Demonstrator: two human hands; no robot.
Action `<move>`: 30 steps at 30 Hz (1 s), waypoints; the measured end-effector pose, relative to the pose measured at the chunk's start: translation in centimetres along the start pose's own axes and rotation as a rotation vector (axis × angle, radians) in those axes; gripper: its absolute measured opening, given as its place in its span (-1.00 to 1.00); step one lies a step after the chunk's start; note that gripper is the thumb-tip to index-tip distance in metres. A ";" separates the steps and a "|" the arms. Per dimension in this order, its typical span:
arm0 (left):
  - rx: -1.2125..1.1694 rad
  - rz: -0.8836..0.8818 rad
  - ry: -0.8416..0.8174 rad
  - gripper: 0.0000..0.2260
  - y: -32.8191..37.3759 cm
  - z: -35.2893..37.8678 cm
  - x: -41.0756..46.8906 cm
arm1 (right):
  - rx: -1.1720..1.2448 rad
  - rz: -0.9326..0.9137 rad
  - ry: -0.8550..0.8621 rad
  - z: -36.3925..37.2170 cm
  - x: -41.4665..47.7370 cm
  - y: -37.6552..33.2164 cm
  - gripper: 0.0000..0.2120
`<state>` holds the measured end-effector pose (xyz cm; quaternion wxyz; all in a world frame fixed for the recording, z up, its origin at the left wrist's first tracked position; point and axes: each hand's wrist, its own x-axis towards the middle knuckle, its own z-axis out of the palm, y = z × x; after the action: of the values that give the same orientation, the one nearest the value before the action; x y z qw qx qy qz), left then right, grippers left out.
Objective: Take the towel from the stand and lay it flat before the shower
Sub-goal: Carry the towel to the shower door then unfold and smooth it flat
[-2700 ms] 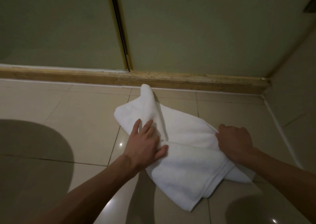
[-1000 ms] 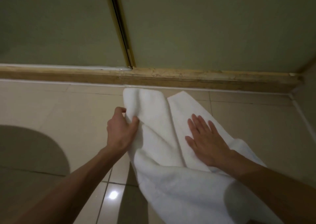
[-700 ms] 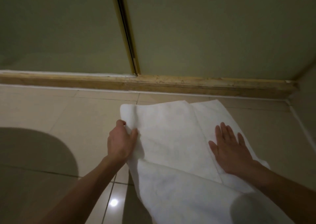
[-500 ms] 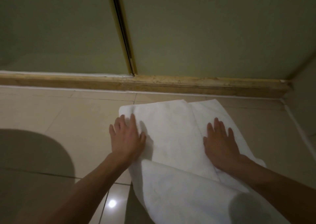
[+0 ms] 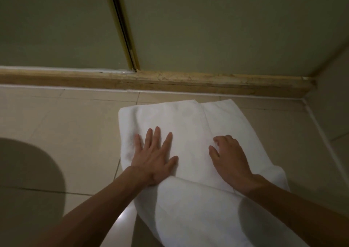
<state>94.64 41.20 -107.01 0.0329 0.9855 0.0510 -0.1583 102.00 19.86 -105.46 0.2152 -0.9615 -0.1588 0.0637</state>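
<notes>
Head view: white towel (image 5: pixel 188 126) lies on the tiled floor (image 5: pixel 66 133), its far edge near the wooden sill (image 5: pixel 188 82) of the shower door (image 5: pixel 226 29), partly unfolded with one layer overlapping and a loose fold toward the camera. Left hand (image 5: pixel 154 158) flat on the towel's left part, fingers spread, palm down, gripping nothing. Right hand (image 5: pixel 228 158) on the right part, fingers curled against the cloth; cannot tell if it pinches any fabric
</notes>
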 end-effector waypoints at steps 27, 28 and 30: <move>-0.884 -0.187 0.244 -0.64 5.4 -7.3 -5.7 | 0.425 -0.264 -0.185 -3.6 -7.3 -6.9 -0.68; -0.921 -0.210 0.253 -0.66 5.1 -7.2 -6.2 | 0.442 -0.284 -0.194 -3.5 -7.6 -7.3 -0.74; -0.954 -0.263 0.284 -0.68 4.6 -6.9 -7.2 | 0.433 -0.339 -0.217 -3.5 -8.2 -7.7 -0.93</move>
<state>90.47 36.59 -98.01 0.4512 0.8580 0.2450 0.0152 92.79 22.34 -98.57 0.4048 -0.8404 -0.3221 0.1614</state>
